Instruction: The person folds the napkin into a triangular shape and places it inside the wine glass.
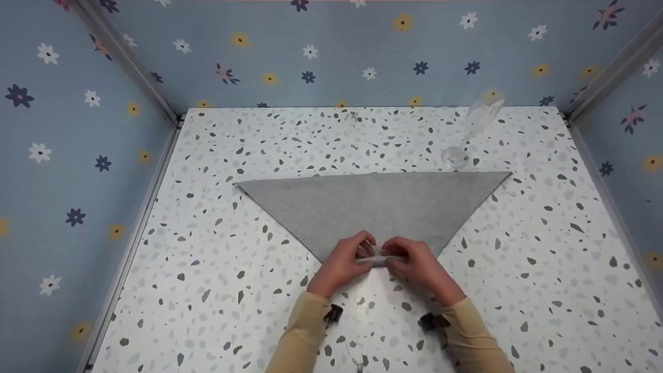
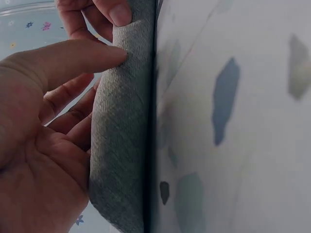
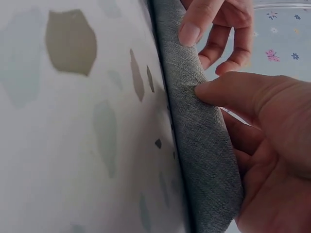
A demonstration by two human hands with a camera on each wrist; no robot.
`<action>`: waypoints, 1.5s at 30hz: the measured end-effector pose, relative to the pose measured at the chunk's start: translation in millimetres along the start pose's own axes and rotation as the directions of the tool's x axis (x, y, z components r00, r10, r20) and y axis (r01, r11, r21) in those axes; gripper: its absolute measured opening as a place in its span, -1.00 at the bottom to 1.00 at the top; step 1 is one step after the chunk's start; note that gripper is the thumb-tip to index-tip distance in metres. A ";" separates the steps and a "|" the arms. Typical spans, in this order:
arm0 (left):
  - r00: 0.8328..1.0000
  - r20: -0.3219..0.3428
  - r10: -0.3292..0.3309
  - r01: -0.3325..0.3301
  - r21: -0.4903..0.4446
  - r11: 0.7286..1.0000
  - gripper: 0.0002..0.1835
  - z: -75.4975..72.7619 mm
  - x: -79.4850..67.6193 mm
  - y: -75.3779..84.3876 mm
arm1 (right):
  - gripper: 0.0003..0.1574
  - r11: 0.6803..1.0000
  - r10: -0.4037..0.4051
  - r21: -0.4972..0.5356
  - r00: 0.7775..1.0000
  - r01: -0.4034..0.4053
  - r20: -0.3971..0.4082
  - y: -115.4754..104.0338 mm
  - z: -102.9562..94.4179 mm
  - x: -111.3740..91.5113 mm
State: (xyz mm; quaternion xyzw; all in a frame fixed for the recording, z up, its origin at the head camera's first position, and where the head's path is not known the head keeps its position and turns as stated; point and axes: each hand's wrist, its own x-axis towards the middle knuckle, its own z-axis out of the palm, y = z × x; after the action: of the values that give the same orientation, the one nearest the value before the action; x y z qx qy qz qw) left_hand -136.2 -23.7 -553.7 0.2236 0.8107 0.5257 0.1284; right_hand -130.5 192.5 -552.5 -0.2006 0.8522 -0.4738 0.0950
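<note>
A grey cloth [image 1: 370,204] lies on the speckled table, its long straight edge at the far side and a pointed corner at each end. The near edge is turned over into a narrow roll [image 2: 119,116]. My left hand [image 1: 339,263] holds the left part of this roll, with its thumb [image 2: 92,60] on the near face and fingers curled behind. On the right part, my right hand [image 1: 422,267] grips in the same way, its thumb [image 3: 238,92] pressing the fabric. The two hands are close together, thumbs a little apart. Part of the roll is hidden under them.
Beyond the cloth's right end, a clear stemmed glass [image 1: 481,116] stands on the table [image 1: 538,233]. Blue flowered panels [image 1: 357,52] enclose the back and both sides. Black wrist devices [image 1: 334,314] show beside the sleeves.
</note>
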 end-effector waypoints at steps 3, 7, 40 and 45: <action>1.000 -0.001 0.005 -0.005 -0.023 1.000 -0.66 -1.2 -1.0 -2.4 | -0.76 0.997 0.026 0.066 1.000 -0.027 0.012 1.5 -1.8 -0.4; 1.000 -0.026 -0.004 0.002 -0.072 0.997 -0.70 -2.0 -1.5 -7.5 | -0.71 0.990 0.050 0.133 0.999 -0.051 0.011 6.4 -5.1 -1.3; 0.969 -0.227 -0.102 0.123 0.079 0.989 -0.86 -3.7 -4.9 -3.2 | -0.65 0.999 -0.034 -0.025 0.998 0.033 -0.059 17.5 -13.7 -11.2; 0.971 -0.219 -0.100 0.120 0.079 0.990 -0.74 -6.2 -7.2 -2.7 | -0.72 0.999 -0.025 -0.031 0.999 0.023 -0.046 19.4 -15.7 -6.0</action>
State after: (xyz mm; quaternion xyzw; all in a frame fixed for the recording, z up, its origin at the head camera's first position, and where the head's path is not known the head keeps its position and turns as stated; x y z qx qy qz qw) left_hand -133.3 -33.1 -553.8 0.1260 0.8542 0.5011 0.0590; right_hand -135.5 216.4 -560.7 -0.2013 0.8588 -0.4663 0.0666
